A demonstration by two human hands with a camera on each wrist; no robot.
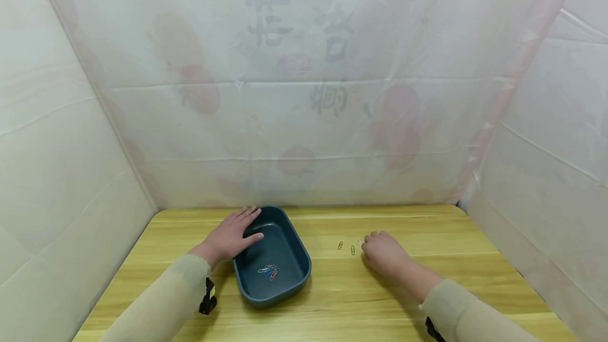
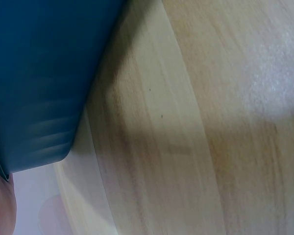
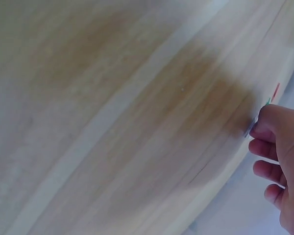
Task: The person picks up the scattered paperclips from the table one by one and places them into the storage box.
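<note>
the right hand [image 1: 383,253], fingers curled on a clip i can't make out clearly, sits just right of two loose paper clips [image 1: 347,247] at frame centre, while the left hand [image 1: 231,235] rests flat-fingered on the blue tray [image 1: 290,278].

bare table [image 1: 427,300] between tray [image 1: 304,271] and clips [image 1: 352,250] | walls probably close

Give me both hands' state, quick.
Left hand: open, resting on the blue tray rim.
Right hand: fingers curled on the table; grip cannot be told.

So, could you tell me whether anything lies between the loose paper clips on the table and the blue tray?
Nothing visible does. The orange paper clip and green paper clip lie beside the right hand, with bare table up to the blue tray.
</note>
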